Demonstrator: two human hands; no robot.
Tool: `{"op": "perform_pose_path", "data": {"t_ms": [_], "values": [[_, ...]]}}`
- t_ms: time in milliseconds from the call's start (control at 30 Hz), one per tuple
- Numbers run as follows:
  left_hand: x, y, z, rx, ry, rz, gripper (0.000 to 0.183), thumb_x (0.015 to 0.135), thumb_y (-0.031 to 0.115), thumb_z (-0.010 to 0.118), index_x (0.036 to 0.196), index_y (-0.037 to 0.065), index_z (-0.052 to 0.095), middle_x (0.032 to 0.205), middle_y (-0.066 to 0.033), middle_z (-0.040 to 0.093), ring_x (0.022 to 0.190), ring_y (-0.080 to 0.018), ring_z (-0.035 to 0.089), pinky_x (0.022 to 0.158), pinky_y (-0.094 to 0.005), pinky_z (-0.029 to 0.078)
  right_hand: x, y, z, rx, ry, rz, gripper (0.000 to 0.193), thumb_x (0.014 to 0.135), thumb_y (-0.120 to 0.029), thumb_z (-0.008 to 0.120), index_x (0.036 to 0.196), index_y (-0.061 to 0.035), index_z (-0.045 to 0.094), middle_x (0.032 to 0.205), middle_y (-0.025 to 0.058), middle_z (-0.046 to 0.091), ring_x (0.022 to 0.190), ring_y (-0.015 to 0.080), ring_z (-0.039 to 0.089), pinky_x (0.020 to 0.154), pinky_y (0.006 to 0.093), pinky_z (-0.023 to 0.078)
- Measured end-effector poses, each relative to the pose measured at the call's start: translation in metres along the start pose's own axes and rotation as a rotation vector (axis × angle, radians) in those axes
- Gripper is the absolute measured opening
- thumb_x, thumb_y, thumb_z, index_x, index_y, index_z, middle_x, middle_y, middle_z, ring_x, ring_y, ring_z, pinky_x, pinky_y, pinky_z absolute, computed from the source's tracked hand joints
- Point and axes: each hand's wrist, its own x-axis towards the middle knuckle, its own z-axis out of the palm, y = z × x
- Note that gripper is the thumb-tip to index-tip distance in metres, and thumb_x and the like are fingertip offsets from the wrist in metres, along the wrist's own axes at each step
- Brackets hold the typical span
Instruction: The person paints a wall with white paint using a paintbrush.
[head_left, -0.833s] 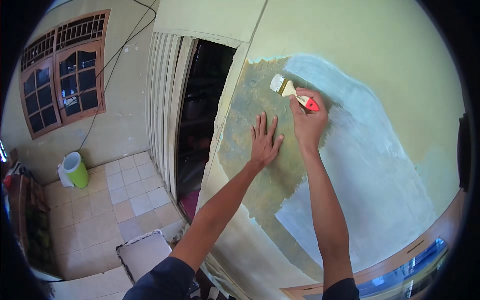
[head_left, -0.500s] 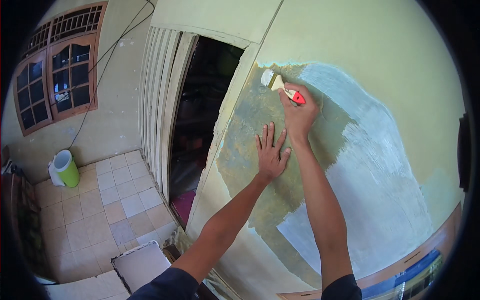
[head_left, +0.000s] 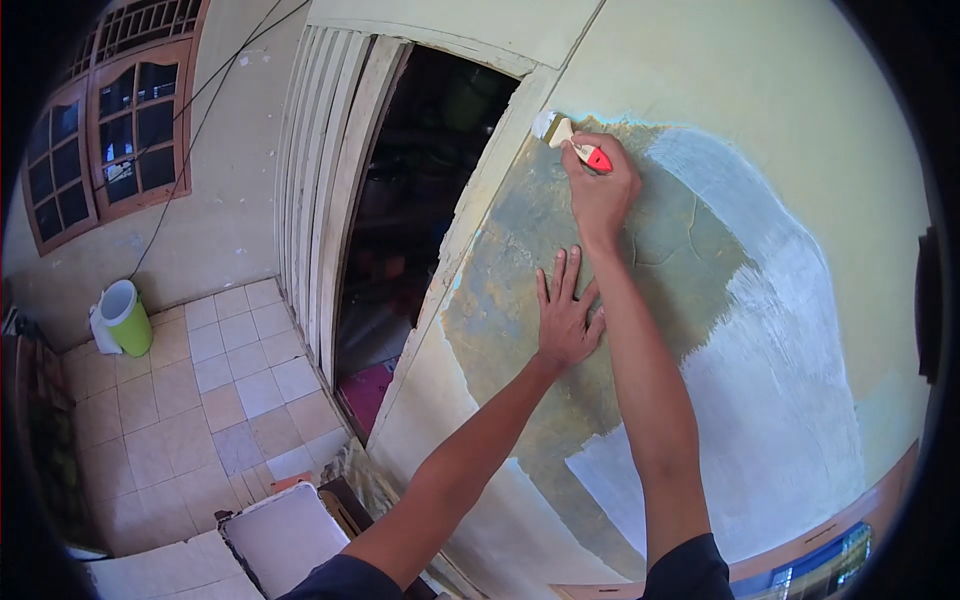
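In the head view, the right hand (head_left: 600, 195) is raised high against the wall (head_left: 800, 90), its fingers curled shut around a small paintbrush (head_left: 572, 142) with a pale wooden neck and a red end that sticks out by the knuckles. The bristles of the brush point up and to the left and touch the wall at the top corner of a bare, mottled grey-green patch (head_left: 520, 300), just beside the pale door frame (head_left: 480, 190). The left hand (head_left: 567, 320) lies lower down, fully open, its palm flat on that same patch and its fingers spread and pointing upward; it holds nothing. The two forearms come up from the lower edge and run nearly side by side, the left hand touching the inner side of the right forearm. To the right of the patch spreads a broad area of whitish fresh paint (head_left: 780, 380), curving down toward the lower edge. To the left stands a dark open doorway (head_left: 410, 220), and beyond it a tiled floor (head_left: 230, 390), a green bucket (head_left: 128, 318) near the far wall, and a brown-framed window (head_left: 100, 140) above it.
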Motion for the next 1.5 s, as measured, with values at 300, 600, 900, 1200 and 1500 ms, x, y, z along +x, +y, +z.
{"op": "perform_pose_path", "data": {"t_ms": [300, 600, 900, 1200, 1500], "values": [[-0.001, -0.001, 0.002, 0.008, -0.051, -0.009, 0.058, 0.097, 0.045, 0.048, 0.148, 0.016, 0.051, 0.165, -0.0203, 0.023, 0.156, -0.0407, 0.010, 0.121, -0.0647, 0.003, 0.001, 0.009, 0.010, -0.059, 0.049, -0.009, 0.015, 0.080, 0.000, 0.076, 0.091, -0.0044, 0.069, 0.088, 0.0107, 0.069, 0.080, 0.0260, 0.068, 0.074, 0.0350, 0.053], [-0.001, 0.001, 0.002, -0.028, -0.030, -0.003, 0.045, 0.097, 0.031, 0.048, 0.139, 0.015, 0.058, 0.168, -0.0199, 0.018, 0.156, -0.0408, 0.012, 0.121, -0.0661, 0.004, 0.001, 0.008, 0.010, -0.111, 0.027, -0.123, 0.015, 0.080, 0.001, 0.075, 0.091, -0.0053, 0.067, 0.087, 0.0103, 0.066, 0.078, 0.0301, 0.067, 0.071, 0.0377, 0.052], [-0.002, 0.001, -0.002, -0.016, -0.005, -0.011, 0.046, 0.103, 0.040, 0.043, 0.141, 0.017, 0.058, 0.168, -0.0186, 0.020, 0.156, -0.0403, 0.014, 0.120, -0.0654, 0.005, -0.006, 0.000, -0.010, -0.111, -0.042, -0.118, 0.015, 0.080, 0.002, 0.074, 0.090, -0.0058, 0.066, 0.085, 0.0097, 0.063, 0.073, 0.0271, 0.064, 0.066, 0.0370, 0.050], [0.003, 0.007, -0.005, -0.047, 0.013, -0.016, 0.046, 0.104, 0.039, 0.044, 0.136, 0.011, 0.060, 0.167, -0.0206, 0.019, 0.155, -0.0420, 0.013, 0.121, -0.0636, 0.004, -0.011, -0.008, -0.041, -0.151, 0.012, -0.122, 0.014, 0.079, 0.003, 0.074, 0.089, -0.0042, 0.067, 0.087, 0.0093, 0.066, 0.075, 0.0242, 0.066, 0.067, 0.0358, 0.052], [-0.002, -0.001, 0.000, -0.036, -0.005, -0.004, 0.047, 0.099, 0.034, 0.047, 0.137, 0.010, 0.059, 0.165, -0.0223, 0.023, 0.156, -0.0420, 0.011, 0.121, -0.0633, 0.004, -0.006, -0.002, -0.007, -0.031, 0.016, -0.114, 0.013, 0.078, 0.001, 0.074, 0.087, -0.0057, 0.068, 0.086, 0.0076, 0.068, 0.076, 0.0226, 0.066, 0.069, 0.0329, 0.052]]}}
